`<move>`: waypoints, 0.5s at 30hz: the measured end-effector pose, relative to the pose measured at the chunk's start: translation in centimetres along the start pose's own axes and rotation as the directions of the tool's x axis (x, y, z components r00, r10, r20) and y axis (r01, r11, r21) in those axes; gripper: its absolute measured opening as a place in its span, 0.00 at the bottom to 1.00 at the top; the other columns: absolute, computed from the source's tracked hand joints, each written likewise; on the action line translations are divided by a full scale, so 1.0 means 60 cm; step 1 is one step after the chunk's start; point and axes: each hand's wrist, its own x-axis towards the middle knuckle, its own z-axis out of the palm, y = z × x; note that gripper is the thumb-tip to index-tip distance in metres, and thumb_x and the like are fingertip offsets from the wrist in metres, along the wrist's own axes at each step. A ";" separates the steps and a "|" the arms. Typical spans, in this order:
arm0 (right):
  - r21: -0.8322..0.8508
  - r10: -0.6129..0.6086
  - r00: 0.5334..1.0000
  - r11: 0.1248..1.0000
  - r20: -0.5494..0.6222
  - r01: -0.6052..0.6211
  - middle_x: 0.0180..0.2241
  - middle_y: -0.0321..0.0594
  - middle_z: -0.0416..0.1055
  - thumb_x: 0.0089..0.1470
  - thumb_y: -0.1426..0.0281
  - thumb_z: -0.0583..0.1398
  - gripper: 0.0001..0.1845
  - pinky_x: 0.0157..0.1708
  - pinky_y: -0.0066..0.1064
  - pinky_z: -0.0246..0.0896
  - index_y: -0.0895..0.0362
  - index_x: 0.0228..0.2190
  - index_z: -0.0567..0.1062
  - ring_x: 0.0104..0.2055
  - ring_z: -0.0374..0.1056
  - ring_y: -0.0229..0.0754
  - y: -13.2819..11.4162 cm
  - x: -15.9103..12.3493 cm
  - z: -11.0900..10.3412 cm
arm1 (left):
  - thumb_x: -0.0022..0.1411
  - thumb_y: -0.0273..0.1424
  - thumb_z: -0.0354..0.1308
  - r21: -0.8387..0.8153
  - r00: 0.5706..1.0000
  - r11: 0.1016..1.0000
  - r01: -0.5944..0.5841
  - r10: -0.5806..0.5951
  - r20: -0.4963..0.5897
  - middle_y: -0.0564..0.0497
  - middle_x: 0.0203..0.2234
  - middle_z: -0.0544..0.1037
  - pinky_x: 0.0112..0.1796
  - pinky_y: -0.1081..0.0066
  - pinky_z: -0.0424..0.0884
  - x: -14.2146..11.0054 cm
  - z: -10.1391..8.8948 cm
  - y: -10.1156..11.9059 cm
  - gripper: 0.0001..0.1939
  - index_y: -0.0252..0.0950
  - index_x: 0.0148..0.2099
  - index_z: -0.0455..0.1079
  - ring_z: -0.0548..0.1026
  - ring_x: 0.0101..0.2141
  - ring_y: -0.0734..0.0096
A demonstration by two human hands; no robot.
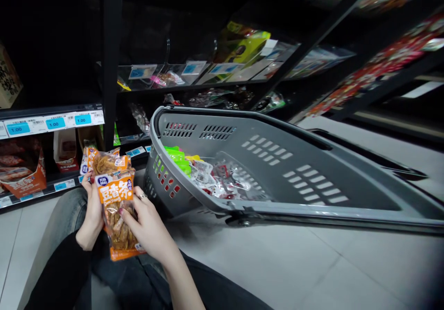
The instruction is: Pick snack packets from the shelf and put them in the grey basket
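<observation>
- Gripping orange snack packets [120, 227] above my lap [121, 282], my left hand [93, 214] closed along their left edge.
- My right hand [148, 221] clasps the right side, thumb across the front.
- Near my right hand, a grey basket [270, 127] holds green and red-and-white items [208, 176].

Pretty clearly, this is looking like a shop. Price labels [53, 122] reading 1.00 are lining a shelf edge on the left, black shelving [113, 60] is running across the top, bagged goods [246, 51] are sitting in upper-middle bins, and a grey shopping basket [274, 132] is holding small packets [204, 173] mid-frame, with pale floor tiles [277, 264] showing below.
</observation>
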 end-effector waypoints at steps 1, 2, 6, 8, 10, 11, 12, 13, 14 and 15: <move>-0.018 -0.007 1.000 1.000 0.019 0.007 0.44 0.44 0.63 0.52 0.77 0.52 0.11 0.49 0.35 0.59 0.57 0.37 0.69 0.47 0.63 0.43 0.000 0.000 -0.002 | 0.57 0.39 0.54 -0.008 1.000 1.000 0.001 -0.001 -0.017 0.50 0.49 0.66 0.40 0.71 0.68 -0.001 0.001 0.001 0.21 0.46 0.51 0.52 0.71 0.42 0.70; -0.036 -0.012 0.999 0.999 0.034 0.013 0.44 0.44 0.64 0.52 0.77 0.52 0.10 0.49 0.35 0.58 0.57 0.37 0.69 0.47 0.63 0.44 0.000 -0.001 -0.002 | 0.56 0.37 0.56 -0.020 1.000 1.000 0.005 -0.005 -0.024 0.51 0.47 0.67 0.38 0.72 0.68 -0.002 0.001 0.002 0.22 0.46 0.50 0.52 0.72 0.40 0.70; -0.077 0.004 0.999 0.997 0.043 -0.001 0.47 0.45 0.63 0.53 0.76 0.52 0.10 0.50 0.38 0.59 0.57 0.37 0.70 0.48 0.63 0.45 0.000 -0.002 0.001 | 0.51 0.32 0.60 -0.065 1.000 0.998 0.018 -0.018 -0.001 0.54 0.43 0.70 0.35 0.72 0.69 -0.005 0.003 0.008 0.26 0.48 0.50 0.54 0.73 0.35 0.71; -0.081 0.008 1.000 0.997 0.027 -0.006 0.47 0.46 0.63 0.53 0.76 0.53 0.11 0.49 0.39 0.59 0.57 0.39 0.69 0.48 0.63 0.46 0.000 -0.002 0.004 | 0.51 0.32 0.60 -0.068 1.000 0.998 0.019 -0.019 -0.004 0.53 0.45 0.71 0.36 0.71 0.70 -0.006 0.004 0.010 0.25 0.48 0.50 0.54 0.73 0.35 0.71; -0.082 -0.001 1.000 0.997 0.021 0.003 0.47 0.47 0.63 0.52 0.77 0.53 0.12 0.49 0.39 0.60 0.57 0.39 0.69 0.47 0.64 0.46 0.000 -0.001 0.005 | 0.52 0.32 0.60 -0.058 1.000 0.998 0.010 -0.009 0.007 0.53 0.48 0.70 0.39 0.70 0.69 -0.004 0.005 0.011 0.27 0.49 0.52 0.53 0.73 0.38 0.70; -0.081 -0.007 1.000 0.997 0.022 0.008 0.46 0.47 0.64 0.52 0.77 0.53 0.12 0.49 0.38 0.60 0.58 0.39 0.69 0.47 0.64 0.45 0.001 -0.001 0.004 | 0.52 0.32 0.60 -0.046 1.000 0.999 -0.001 0.002 0.025 0.52 0.50 0.68 0.42 0.69 0.68 -0.003 0.006 0.011 0.29 0.50 0.54 0.53 0.72 0.42 0.69; -0.079 -0.011 1.000 0.997 0.023 0.012 0.46 0.46 0.64 0.52 0.77 0.53 0.12 0.49 0.38 0.60 0.58 0.40 0.69 0.47 0.64 0.45 0.001 0.000 0.003 | 0.53 0.31 0.59 -0.032 0.999 0.999 -0.014 0.016 0.047 0.52 0.53 0.67 0.45 0.69 0.66 -0.002 0.006 0.010 0.29 0.50 0.55 0.53 0.71 0.46 0.69; -0.075 -0.012 1.000 0.997 0.024 0.014 0.46 0.46 0.64 0.53 0.77 0.52 0.12 0.49 0.38 0.60 0.58 0.40 0.69 0.47 0.64 0.45 0.001 -0.001 0.001 | 0.53 0.32 0.59 -0.018 0.997 0.999 -0.029 0.030 0.069 0.51 0.55 0.65 0.48 0.69 0.64 0.000 0.005 0.009 0.28 0.49 0.55 0.54 0.68 0.50 0.68; -0.070 -0.012 1.000 0.997 0.026 0.014 0.46 0.46 0.64 0.53 0.77 0.52 0.12 0.49 0.38 0.60 0.58 0.40 0.69 0.47 0.64 0.44 0.001 -0.001 0.000 | 0.55 0.33 0.57 -0.009 0.995 0.999 -0.043 0.043 0.085 0.51 0.56 0.64 0.51 0.69 0.62 0.002 0.004 0.008 0.26 0.48 0.55 0.56 0.65 0.53 0.68; -0.062 -0.012 1.000 0.998 0.028 0.014 0.46 0.46 0.63 0.53 0.77 0.52 0.13 0.50 0.37 0.59 0.58 0.40 0.69 0.47 0.63 0.44 0.000 -0.002 -0.002 | 0.57 0.35 0.55 -0.005 0.994 0.999 -0.054 0.054 0.092 0.51 0.57 0.63 0.52 0.69 0.60 0.003 0.003 0.007 0.23 0.46 0.55 0.58 0.63 0.55 0.68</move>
